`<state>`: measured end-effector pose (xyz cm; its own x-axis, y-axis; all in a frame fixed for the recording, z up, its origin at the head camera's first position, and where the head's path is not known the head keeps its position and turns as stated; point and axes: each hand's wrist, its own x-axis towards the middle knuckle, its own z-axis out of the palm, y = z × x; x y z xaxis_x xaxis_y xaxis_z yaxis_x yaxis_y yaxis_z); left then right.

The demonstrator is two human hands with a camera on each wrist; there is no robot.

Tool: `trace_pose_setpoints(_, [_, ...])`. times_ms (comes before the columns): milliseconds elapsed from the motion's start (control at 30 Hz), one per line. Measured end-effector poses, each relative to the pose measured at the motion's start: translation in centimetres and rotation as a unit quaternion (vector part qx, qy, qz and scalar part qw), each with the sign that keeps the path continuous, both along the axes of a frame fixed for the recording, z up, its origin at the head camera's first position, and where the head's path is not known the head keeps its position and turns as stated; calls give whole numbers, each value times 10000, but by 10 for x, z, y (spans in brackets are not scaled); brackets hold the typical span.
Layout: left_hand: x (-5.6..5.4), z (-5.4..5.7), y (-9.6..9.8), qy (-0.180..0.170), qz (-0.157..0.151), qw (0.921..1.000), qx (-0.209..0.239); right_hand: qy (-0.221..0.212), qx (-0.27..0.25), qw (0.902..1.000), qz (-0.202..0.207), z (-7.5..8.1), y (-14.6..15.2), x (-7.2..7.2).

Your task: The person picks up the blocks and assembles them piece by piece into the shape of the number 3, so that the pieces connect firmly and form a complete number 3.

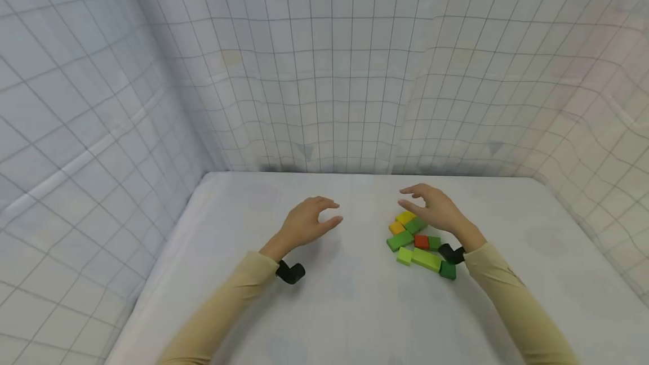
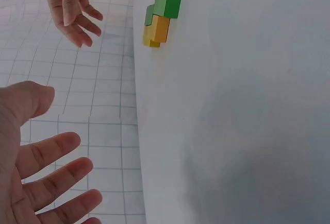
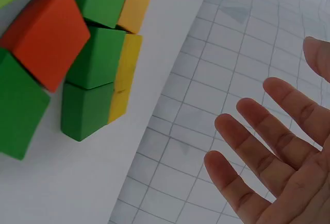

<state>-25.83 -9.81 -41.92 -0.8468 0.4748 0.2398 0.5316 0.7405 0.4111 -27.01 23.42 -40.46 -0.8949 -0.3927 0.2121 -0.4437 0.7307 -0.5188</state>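
Both hands hover above a white table, holding nothing. My left hand (image 1: 306, 222) is left of centre, its fingers apart and gently bent, with bare tabletop below. My right hand (image 1: 435, 207) hangs over the far part of a cluster of coloured blocks, its fingers spread in the right wrist view. In the cluster lie a red block (image 1: 421, 241), a long light-green block (image 1: 426, 259), a light-green cube (image 1: 404, 256), a dark-green block (image 1: 448, 270), a green block (image 1: 400, 240), an orange block (image 1: 396, 228) and a yellow block (image 1: 405, 217). The right hand and wrist partly cover the cluster.
White curtains with a dark grid (image 1: 324, 72) enclose the table (image 1: 345, 308) at the back and both sides. A black wrist strap mount (image 1: 291, 272) sits on the left wrist, another (image 1: 451, 254) on the right, close to the blocks.
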Motion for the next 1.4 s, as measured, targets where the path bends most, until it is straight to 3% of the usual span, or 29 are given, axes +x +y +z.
trace_pose_setpoints(300, [8, -25, 15, -745, -136, 9930, 907, -710, -12, 9970, 291, -24, 14, 4])
trace_pose_setpoints(533, [9, -43, 21, -1227, -144, 9844, 1256, -1331, -3, 9902, 427, -38, 15, 3])
trace_pose_setpoints(733, [11, -54, 22, -1536, -165, 9762, 1524, -1394, 123, 9876, 716, -43, 16, -1])
trace_pose_setpoints(1000, [9, -64, 19, -1672, -92, 9703, 1745, -1339, 185, 9861, 968, -45, 17, -6])
trace_pose_setpoints(1400, [11, -75, 19, -1499, -59, 9708, 1871, -1288, 320, 9868, 925, -46, 10, -7])
